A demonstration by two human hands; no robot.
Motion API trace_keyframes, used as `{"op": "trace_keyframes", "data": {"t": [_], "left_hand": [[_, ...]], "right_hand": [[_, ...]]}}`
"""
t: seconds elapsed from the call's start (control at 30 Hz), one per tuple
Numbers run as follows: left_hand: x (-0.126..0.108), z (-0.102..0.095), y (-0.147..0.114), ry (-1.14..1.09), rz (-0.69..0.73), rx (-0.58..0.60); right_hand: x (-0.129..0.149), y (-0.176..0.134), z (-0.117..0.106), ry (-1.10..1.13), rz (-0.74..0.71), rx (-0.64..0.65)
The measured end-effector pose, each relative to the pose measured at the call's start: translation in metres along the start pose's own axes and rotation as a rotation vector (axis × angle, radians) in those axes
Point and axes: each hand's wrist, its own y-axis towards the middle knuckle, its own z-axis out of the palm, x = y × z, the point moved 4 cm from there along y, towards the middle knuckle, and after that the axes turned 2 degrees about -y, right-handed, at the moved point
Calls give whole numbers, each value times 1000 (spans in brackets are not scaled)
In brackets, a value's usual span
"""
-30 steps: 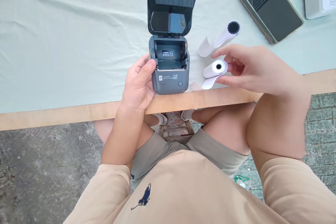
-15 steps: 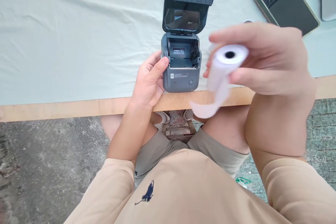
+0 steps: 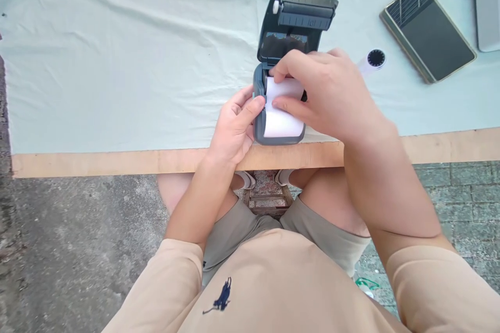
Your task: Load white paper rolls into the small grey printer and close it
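A small dark grey label printer [image 3: 281, 141] stands near the table's front edge, its lid [image 3: 269, 44] raised and tilted back. My left hand [image 3: 236, 122] grips the printer's left side, thumb on the upper rim. Over the open bay my right hand [image 3: 316, 91] pinches a white paper roll [image 3: 284, 114], thumb and forefinger bent round it. The roll sits in or just above the bay; its loose paper end lies down over the printer's front, covering the button and label there. How deep the roll sits is hidden by my fingers.
To the right on the pale cloth [image 3: 128, 62] stands a white cylinder with a dark ringed top [image 3: 376, 58]. Beyond it lie a dark phone in a clear case [image 3: 433, 36] and a grey flat object [image 3: 488, 10]. The wooden table edge [image 3: 97, 163] runs along the front.
My right hand has carried the paper roll leftward, from beside the printer to its open bay. My left hand still holds the printer, which appears slightly further right and lower in view.
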Motion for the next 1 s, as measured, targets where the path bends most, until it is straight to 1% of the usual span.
{"op": "trace_keyframes", "data": {"t": [0.07,0.1,0.2,0.27,0.33,0.4,0.47,0.5,0.57,0.6,0.63,0.7,0.77,0.83,0.87,1.0], "left_hand": [[0,1,-1,2,-1,2],[0,1,-1,6,-3,4],[-1,1,-2,20,-4,7],[0,0,-2,28,-2,21],[1,-4,1,62,7,41],[4,-9,4,150,30,52],[6,-13,6,238,57,46],[7,-14,7,265,65,45],[8,-15,7,274,74,38],[8,-14,6,267,78,34],[7,-12,5,260,80,29],[6,-10,3,245,74,13],[6,-8,2,239,57,5],[6,-8,1,250,49,2],[6,-7,1,258,48,2],[5,-7,1,245,44,-9]], "right_hand": [[-2,-8,-6,42,-65,-54],[-2,-13,-9,60,-94,-55],[1,-25,-9,75,-188,18],[1,-30,-2,65,-222,57],[0,-33,4,64,-241,60],[0,-33,4,89,-279,-15],[0,-31,-5,124,-302,-158],[0,-29,-12,143,-284,-257],[-3,-23,-26,163,-167,-416],[-4,-19,-31,176,-99,-459],[-4,-16,-34,206,-36,-476],[-2,-10,-35,301,32,-458],[1,-8,-32,405,38,-457],[2,-9,-27,458,48,-475],[1,-9,-22,472,63,-463],[-3,-9,-1,488,125,-264]]}}
